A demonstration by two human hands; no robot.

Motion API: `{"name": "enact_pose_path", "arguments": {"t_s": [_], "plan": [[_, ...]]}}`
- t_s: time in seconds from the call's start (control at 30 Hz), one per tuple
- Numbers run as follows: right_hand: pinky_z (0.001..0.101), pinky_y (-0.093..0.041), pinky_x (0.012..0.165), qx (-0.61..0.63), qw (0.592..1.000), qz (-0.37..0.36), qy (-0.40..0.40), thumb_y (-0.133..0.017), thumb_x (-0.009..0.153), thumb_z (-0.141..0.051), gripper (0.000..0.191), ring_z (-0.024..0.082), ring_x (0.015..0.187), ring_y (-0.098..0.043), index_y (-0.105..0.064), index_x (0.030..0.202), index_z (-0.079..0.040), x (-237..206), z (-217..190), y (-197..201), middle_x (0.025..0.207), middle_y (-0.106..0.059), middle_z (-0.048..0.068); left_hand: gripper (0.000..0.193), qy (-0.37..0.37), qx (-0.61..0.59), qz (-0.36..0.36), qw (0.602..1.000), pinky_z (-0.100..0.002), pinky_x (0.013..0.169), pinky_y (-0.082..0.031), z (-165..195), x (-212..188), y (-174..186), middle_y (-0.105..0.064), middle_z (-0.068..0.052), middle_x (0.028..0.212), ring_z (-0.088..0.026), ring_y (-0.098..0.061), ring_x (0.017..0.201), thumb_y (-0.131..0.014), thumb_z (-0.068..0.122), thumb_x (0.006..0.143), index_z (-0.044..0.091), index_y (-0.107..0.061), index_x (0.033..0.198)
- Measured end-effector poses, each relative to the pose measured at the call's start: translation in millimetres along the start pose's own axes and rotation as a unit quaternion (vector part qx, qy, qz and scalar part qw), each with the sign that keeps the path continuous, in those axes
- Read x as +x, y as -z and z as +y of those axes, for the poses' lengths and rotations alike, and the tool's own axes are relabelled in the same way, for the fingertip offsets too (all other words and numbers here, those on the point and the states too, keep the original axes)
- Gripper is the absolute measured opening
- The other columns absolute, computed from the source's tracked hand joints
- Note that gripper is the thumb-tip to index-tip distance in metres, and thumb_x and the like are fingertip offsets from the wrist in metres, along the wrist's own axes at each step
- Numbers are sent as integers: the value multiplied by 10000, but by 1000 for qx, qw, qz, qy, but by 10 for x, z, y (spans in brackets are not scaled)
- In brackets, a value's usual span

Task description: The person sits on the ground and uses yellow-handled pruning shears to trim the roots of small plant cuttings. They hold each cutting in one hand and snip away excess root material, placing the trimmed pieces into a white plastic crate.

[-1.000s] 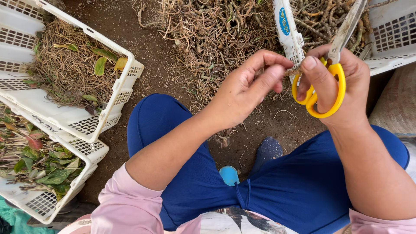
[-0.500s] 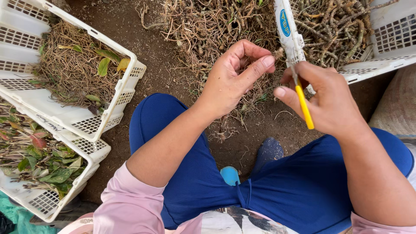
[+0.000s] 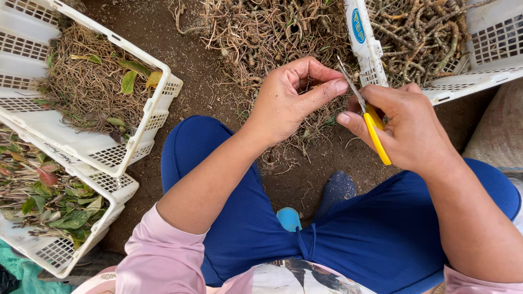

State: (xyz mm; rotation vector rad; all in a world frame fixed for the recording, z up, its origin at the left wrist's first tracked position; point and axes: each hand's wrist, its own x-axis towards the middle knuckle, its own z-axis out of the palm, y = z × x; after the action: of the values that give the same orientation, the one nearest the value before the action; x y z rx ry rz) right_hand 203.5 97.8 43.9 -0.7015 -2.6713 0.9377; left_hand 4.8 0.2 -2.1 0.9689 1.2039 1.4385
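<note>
Bare brown soil (image 3: pixel 180 60) makes up the ground, seen from above between the knees of a seated person in blue trousers (image 3: pixel 245 218) and pink sleeves.

Straight ahead on the soil lies a loose heap of thin, tangled roots (image 3: pixel 261 32). Both hands work just above its near edge. The left hand (image 3: pixel 289 100) is curled, thumb and forefinger closed together in a pinch; something small and brownish shows inside the curl, but it is too hidden to tell what it is. The right hand (image 3: pixel 406 128) is wrapped around a pair of scissors with yellow handles (image 3: pixel 376 133), fingers closed through the loops. The metal blades point up and away, toward the left hand's fingertips, and look nearly or fully together. The two hands are just beside each other, thumbs almost meeting.

To the upper right stands a white plastic crate (image 3: pixel 490 60) filled with thicker trimmed stems or root pieces; its near corner is just behind the right hand. On the left, two more white slotted crates sit edge to edge: the upper crate (image 3: pixel 147 117) holds fine dry rootlets with a few yellow-green leaves, and the lower crate (image 3: pixel 117 190) holds green and reddish leafy cuttings.

Between the knees a blue shoe toe (image 3: pixel 338 188) rests on the soil, with a lighter blue rounded object (image 3: pixel 289 218) near it.
</note>
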Motion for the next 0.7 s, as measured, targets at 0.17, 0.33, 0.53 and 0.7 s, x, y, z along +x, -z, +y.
{"name": "enact_pose_path", "arguments": {"t_s": [0.17,0.33,0.53,0.7], "plan": [[381,-405,520,29,999,4,-26,-759,966,-304,312,275,521,-527,-626,866,-40,-22,-37,-76,619,-517,123,195,7,17,10,1000,-272,924,-558,-13,4,28,-754,-33,1022,-82,-681,965,-767,186,981,26,-727,1086],[329,-461,516,157,975,-36,-155,-659,984,-326,256,131,529,-573,-645,961,-72,-36,-84,-114,588,-570,45,213,2,-40,-10,999,-264,954,-569,-55,10,59,-729,-33,1113,-85,-685,1033,-727,155,1018,29,-693,1187],[368,-456,616,92,992,-27,-85,-680,971,-356,309,216,658,-586,-623,1032,-59,-16,-106,-77,739,-593,90,215,28,-115,-8,993,-250,791,-519,-34,0,102,-678,-26,1073,-71,-605,926,-714,122,1034,25,-682,1223],[431,-421,653,-10,1000,21,19,-755,921,-326,314,328,646,-587,-629,944,-39,10,-148,-94,732,-584,124,171,4,-94,-15,995,-236,852,-549,-16,4,64,-695,-19,1048,-58,-638,948,-762,131,1003,49,-649,1102]]}}
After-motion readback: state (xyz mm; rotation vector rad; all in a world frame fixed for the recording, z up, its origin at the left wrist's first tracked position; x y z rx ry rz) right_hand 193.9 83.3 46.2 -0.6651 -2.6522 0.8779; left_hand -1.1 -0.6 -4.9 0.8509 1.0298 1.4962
